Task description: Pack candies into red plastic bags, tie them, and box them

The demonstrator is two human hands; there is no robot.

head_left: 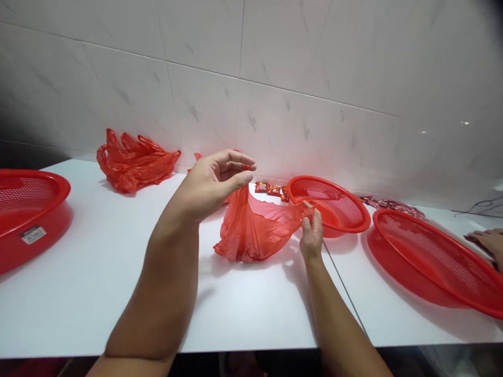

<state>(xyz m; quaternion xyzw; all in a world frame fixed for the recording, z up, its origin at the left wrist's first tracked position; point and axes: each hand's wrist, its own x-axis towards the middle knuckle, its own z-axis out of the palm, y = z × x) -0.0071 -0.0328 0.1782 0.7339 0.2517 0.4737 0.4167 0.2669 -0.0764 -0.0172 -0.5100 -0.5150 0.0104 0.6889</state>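
Note:
A thin red plastic bag (255,230) is stretched between my two hands above the white table. My left hand (214,180) is raised, with thumb and fingertips closed on the bag's upper left part. At the bag's right end, my right hand (312,230) pinches the edge between thumb and fingers. The bag sags between them, its bottom close to the tabletop. Just behind my right hand stands a red plastic basket (346,207). Small red snack packets (273,189) lie beyond the bag, partly hidden by it.
Crumpled red plastic bags (135,162) lie by the tiled wall at the left. A large red basket (47,220) stands at the left edge, another red basket (416,272) at the right. Another person's hand (489,242) rests at the far right. A seam (346,288) crosses the white tabletop (251,314).

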